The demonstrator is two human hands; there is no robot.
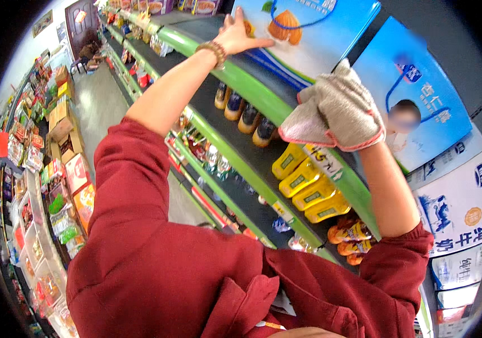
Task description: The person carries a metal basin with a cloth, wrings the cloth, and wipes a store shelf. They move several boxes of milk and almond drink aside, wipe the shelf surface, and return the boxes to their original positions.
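My left hand [241, 36], with a beaded bracelet [214, 51] at the wrist, has its fingers spread against the lower front of a blue gift carton [308, 46] printed with almonds. A grey towelling cloth [348, 107] with pink edging is bunched over my right hand [371, 150] and hides its fingers. The cloth is in front of the green front rail [262, 95] of the shelf, close to the carton's corner. A second blue carton [431, 101] with a blue cord handle stands just right of the cloth.
Below the rail are dark bottles with pale yellow bases [249, 118], yellow bottles [304, 181] and orange-capped bottles [350, 238]. White milk cartons [460, 203] stack at right. Across the aisle [97, 97], cardboard boxes [60, 122] and snack bins [38, 253] line another shelf.
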